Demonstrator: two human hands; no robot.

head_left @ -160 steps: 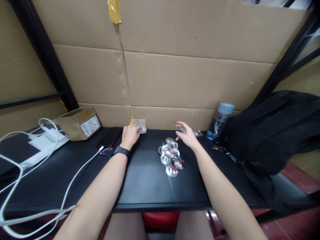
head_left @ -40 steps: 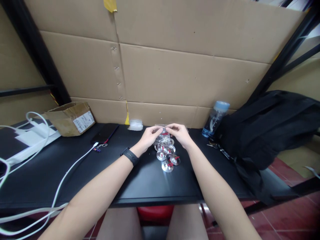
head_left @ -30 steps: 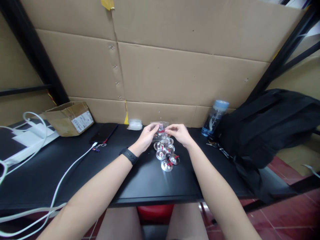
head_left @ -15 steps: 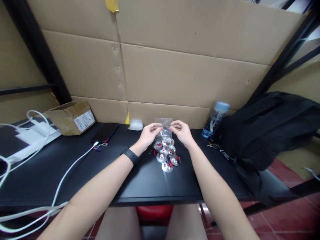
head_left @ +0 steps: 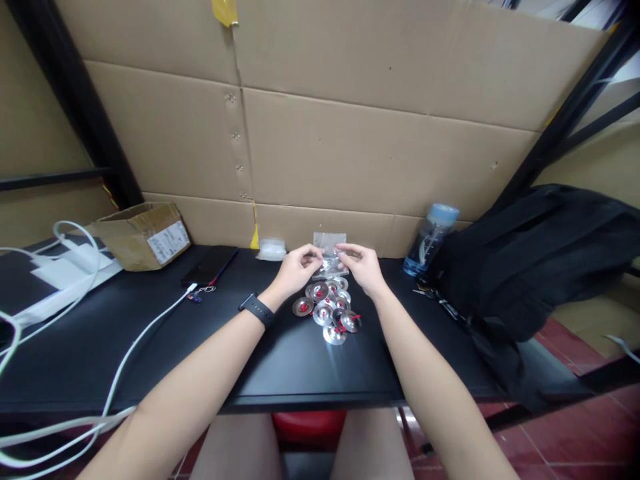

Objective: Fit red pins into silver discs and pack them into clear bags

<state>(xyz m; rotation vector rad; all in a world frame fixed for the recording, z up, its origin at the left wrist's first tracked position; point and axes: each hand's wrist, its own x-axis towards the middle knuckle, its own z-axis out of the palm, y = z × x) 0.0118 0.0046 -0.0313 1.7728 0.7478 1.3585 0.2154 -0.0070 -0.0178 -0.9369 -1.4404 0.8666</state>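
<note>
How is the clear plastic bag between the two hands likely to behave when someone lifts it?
The clear plastic bag would probably be floppy, because its film looks thin and creased. It is likely light, since it looks nearly flat. Its shiny surface suggests that it may be slippery.

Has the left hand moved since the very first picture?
Yes. The left hand has moved right: it was just below the lower yellow tape, and is now right of that tape, at the clear bag.
</note>
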